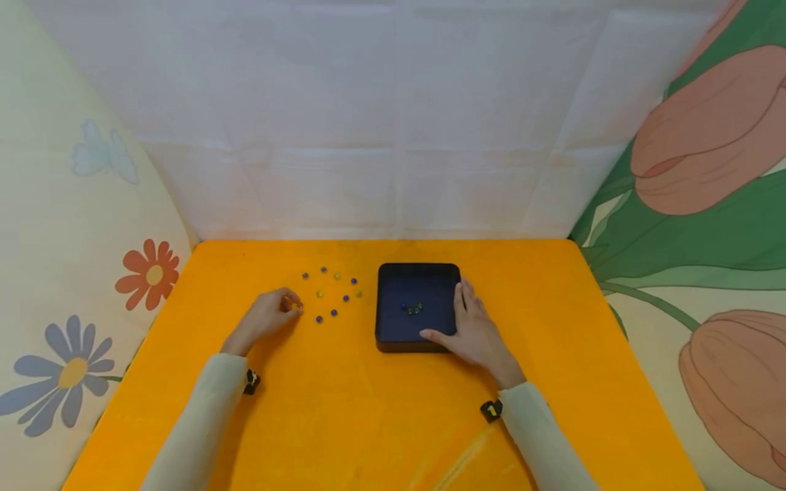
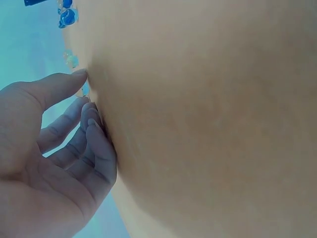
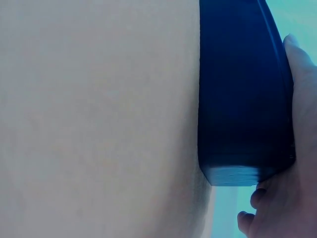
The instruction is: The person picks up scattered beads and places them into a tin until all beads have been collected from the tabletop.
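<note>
left hand [image 1: 260,320], by the head view, pinches a small orange marble [image 1: 300,307] between thumb and finger, over the left part of the surface [image 1: 344,409]. right hand [image 1: 480,335] lies fairly straight-fingered across the near right corner of the black box [image 1: 399,327]. partway done, i'd judge: a few marbles [image 1: 419,309] sit inside, nine blue and yellow ones [image 1: 346,298] lie outside. left wrist: the pinched marble looks glossy, mostly hidden. right wrist: thumb by the box's rim.

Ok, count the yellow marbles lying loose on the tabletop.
3: the back marble, the left marble nearer the left hand, the right marble nearest the black tray. The left hand may hide another.
</note>
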Action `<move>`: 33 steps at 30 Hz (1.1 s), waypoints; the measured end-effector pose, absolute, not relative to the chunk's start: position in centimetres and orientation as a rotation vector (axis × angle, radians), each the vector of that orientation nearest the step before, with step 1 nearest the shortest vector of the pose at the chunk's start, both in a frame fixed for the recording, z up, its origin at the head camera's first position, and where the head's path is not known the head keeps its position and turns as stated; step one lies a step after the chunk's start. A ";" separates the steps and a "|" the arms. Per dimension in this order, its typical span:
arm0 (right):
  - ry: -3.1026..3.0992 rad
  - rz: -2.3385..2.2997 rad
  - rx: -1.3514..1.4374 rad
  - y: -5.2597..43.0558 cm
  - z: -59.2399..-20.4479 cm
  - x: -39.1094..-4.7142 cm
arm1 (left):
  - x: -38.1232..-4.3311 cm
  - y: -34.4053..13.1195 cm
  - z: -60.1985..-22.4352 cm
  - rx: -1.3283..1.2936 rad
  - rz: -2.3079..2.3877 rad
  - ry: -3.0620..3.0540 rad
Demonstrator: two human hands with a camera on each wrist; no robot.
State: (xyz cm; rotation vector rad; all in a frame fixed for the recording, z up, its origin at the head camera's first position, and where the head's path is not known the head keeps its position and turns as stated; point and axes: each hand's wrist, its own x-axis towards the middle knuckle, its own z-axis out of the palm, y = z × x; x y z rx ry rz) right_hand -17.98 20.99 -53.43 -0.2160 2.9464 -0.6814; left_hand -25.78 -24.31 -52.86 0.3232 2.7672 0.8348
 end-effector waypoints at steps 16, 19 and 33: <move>2.948 -0.677 -0.225 20.9 -53.1 -17.9 | -26.0 -24.1 -52.8 0.310 0.812 2.763; 2.947 -0.677 -0.228 20.9 -53.2 -17.9 | -26.1 -24.0 -52.9 0.310 0.804 2.772; 2.957 -0.684 -0.236 20.9 -53.3 -17.9 | -26.1 -23.9 -52.9 0.305 0.796 2.764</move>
